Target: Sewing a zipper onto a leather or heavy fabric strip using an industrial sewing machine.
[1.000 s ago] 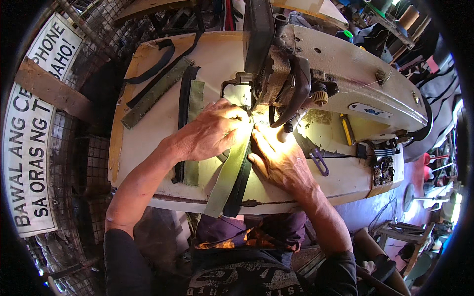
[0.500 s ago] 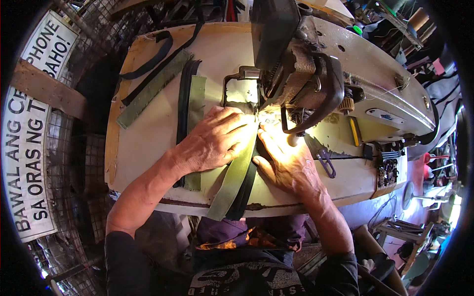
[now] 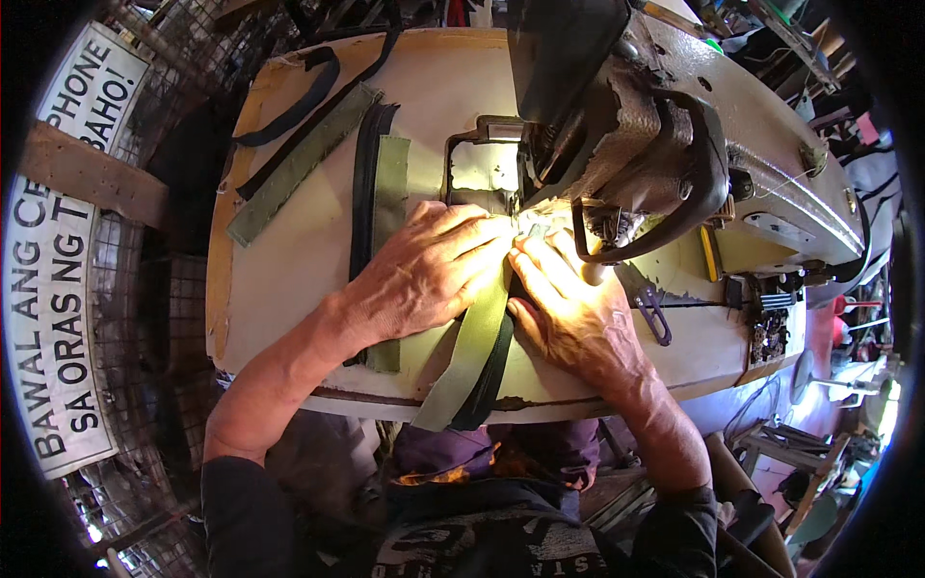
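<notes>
My left hand [image 3: 424,275] lies flat on an olive green webbing strap [image 3: 469,356] with a black strip under it, pressing it to the pale sewing table [image 3: 289,279]. My right hand [image 3: 568,308] presses the same strap from the right, fingertips close to the needle area of the sewing machine [image 3: 626,144]. The strap runs from under the machine's foot between both hands and hangs over the table's near edge. The needle itself is hidden by the machine head.
More olive straps [image 3: 390,193] [image 3: 299,164] and black strips [image 3: 361,183] lie on the table's left half. Small scissors [image 3: 655,313] rest right of my right hand. A white sign with dark lettering [image 3: 58,260] hangs on wire mesh at the left. Clutter fills the right side.
The view has shifted closer over the machine head. Both hands stay on the strap and have slid slightly toward the needle.
</notes>
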A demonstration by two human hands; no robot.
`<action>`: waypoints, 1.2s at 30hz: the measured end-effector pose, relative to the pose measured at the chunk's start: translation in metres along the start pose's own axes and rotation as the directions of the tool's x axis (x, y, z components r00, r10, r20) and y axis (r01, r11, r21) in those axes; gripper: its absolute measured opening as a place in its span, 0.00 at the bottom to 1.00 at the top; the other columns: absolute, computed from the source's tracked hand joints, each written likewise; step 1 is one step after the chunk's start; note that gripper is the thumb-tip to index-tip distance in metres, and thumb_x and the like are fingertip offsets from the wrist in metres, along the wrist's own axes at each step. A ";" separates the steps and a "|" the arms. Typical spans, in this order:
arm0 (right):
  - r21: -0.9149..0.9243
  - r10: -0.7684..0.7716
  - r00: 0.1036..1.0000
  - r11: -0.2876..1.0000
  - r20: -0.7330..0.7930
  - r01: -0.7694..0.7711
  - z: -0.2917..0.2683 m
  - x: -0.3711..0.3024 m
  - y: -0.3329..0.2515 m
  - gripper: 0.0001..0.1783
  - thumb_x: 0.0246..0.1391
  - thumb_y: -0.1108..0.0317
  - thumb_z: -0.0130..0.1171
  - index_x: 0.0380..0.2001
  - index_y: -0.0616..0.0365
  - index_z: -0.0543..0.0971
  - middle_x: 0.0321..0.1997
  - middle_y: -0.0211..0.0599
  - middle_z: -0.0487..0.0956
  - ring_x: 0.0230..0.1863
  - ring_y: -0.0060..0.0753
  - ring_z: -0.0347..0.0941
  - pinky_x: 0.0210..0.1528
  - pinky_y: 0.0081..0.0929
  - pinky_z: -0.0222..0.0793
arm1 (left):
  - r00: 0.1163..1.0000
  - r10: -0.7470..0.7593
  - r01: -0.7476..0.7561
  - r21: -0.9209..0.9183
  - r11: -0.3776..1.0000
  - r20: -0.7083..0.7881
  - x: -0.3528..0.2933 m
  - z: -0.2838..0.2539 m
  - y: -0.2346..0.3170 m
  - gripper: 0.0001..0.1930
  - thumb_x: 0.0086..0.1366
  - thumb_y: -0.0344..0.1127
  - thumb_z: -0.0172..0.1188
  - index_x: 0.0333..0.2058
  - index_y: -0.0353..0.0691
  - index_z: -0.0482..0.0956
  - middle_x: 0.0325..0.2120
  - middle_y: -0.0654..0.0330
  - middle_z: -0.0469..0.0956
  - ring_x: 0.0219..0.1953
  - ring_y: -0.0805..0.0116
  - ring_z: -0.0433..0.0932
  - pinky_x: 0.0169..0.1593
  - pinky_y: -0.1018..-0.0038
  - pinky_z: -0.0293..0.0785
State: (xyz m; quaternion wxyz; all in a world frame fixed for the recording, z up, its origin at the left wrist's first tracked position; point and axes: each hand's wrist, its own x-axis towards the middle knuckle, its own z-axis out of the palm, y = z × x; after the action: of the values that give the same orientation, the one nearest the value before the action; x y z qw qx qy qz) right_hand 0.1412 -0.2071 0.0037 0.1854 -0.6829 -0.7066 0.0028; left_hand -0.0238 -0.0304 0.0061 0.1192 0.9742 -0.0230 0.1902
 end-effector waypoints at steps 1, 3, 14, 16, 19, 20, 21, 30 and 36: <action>-0.010 -0.005 1.000 1.000 0.005 0.005 0.000 0.000 0.000 0.29 0.54 0.58 0.69 0.57 0.60 0.79 0.60 0.44 0.79 0.64 0.50 0.72 0.63 0.44 0.69 | 1.000 0.004 -0.004 -0.002 1.000 0.004 0.000 0.000 0.001 0.16 0.64 0.33 0.65 0.50 0.36 0.81 0.53 0.55 0.80 0.59 0.58 0.76 0.61 0.61 0.70; -0.016 0.005 1.000 1.000 0.012 -0.004 0.000 0.001 0.001 0.29 0.55 0.58 0.69 0.57 0.60 0.79 0.59 0.44 0.79 0.64 0.49 0.72 0.63 0.44 0.69 | 1.000 0.006 -0.005 0.068 0.998 -0.011 0.000 0.001 0.003 0.17 0.64 0.33 0.64 0.51 0.36 0.81 0.55 0.55 0.80 0.59 0.58 0.76 0.60 0.61 0.70; 0.010 0.040 0.999 0.999 0.009 -0.040 0.002 0.001 0.008 0.27 0.54 0.60 0.69 0.56 0.60 0.80 0.58 0.47 0.80 0.63 0.51 0.74 0.64 0.46 0.70 | 0.999 -0.041 0.038 0.115 0.993 0.023 -0.001 0.003 0.012 0.18 0.65 0.32 0.61 0.53 0.35 0.81 0.57 0.54 0.79 0.61 0.57 0.74 0.62 0.60 0.69; 0.006 0.015 1.000 1.000 -0.027 -0.015 0.003 0.001 0.010 0.27 0.53 0.61 0.70 0.55 0.60 0.80 0.58 0.47 0.80 0.62 0.52 0.75 0.63 0.47 0.70 | 0.999 -0.040 0.037 0.122 0.992 0.015 -0.001 0.003 0.014 0.17 0.65 0.33 0.61 0.52 0.35 0.81 0.57 0.54 0.79 0.61 0.57 0.74 0.62 0.60 0.69; 0.001 -0.028 0.994 1.000 -0.103 0.028 0.007 0.003 0.014 0.28 0.53 0.57 0.69 0.56 0.56 0.80 0.43 0.45 0.80 0.47 0.51 0.75 0.54 0.48 0.70 | 0.997 -0.074 0.072 0.128 0.989 0.008 0.000 0.004 0.016 0.17 0.66 0.33 0.61 0.53 0.36 0.82 0.57 0.54 0.78 0.62 0.57 0.74 0.62 0.59 0.68; -0.004 -0.037 0.993 0.999 -0.111 0.036 0.008 0.003 0.015 0.28 0.53 0.56 0.68 0.56 0.55 0.80 0.39 0.44 0.80 0.43 0.51 0.75 0.51 0.48 0.70 | 0.997 -0.074 0.072 0.129 0.989 0.014 0.000 0.004 0.016 0.17 0.67 0.33 0.61 0.53 0.36 0.81 0.58 0.54 0.78 0.62 0.57 0.74 0.62 0.59 0.68; 0.007 -0.035 0.992 0.999 -0.121 0.036 0.009 0.004 0.016 0.29 0.53 0.55 0.68 0.57 0.54 0.80 0.36 0.43 0.80 0.39 0.51 0.75 0.49 0.48 0.69 | 0.995 -0.090 0.086 0.123 0.989 0.031 0.000 0.004 0.016 0.17 0.67 0.34 0.61 0.53 0.36 0.81 0.58 0.54 0.78 0.63 0.57 0.73 0.62 0.58 0.68; -0.020 -0.042 0.995 0.999 -0.096 0.040 -0.001 0.005 0.016 0.29 0.54 0.57 0.67 0.58 0.55 0.79 0.34 0.40 0.80 0.37 0.45 0.76 0.46 0.47 0.70 | 0.996 -0.091 0.092 0.165 0.982 -0.015 -0.002 0.010 0.015 0.19 0.62 0.35 0.59 0.52 0.38 0.81 0.56 0.55 0.76 0.63 0.58 0.72 0.60 0.59 0.66; 0.086 -0.047 0.997 0.995 -0.062 0.052 -0.006 -0.012 -0.003 0.23 0.49 0.78 0.61 0.52 0.61 0.80 0.59 0.48 0.80 0.61 0.55 0.76 0.60 0.51 0.71 | 0.995 -0.089 0.091 0.059 0.994 -0.034 -0.005 0.006 0.014 0.20 0.60 0.32 0.61 0.51 0.36 0.80 0.56 0.53 0.76 0.64 0.54 0.71 0.64 0.54 0.65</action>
State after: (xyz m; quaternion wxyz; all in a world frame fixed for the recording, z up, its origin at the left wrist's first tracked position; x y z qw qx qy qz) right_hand 0.1399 -0.2204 0.0070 0.2364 -0.6562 -0.7166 0.0085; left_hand -0.0270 -0.0453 0.0020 0.0982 0.9743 0.0284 0.2007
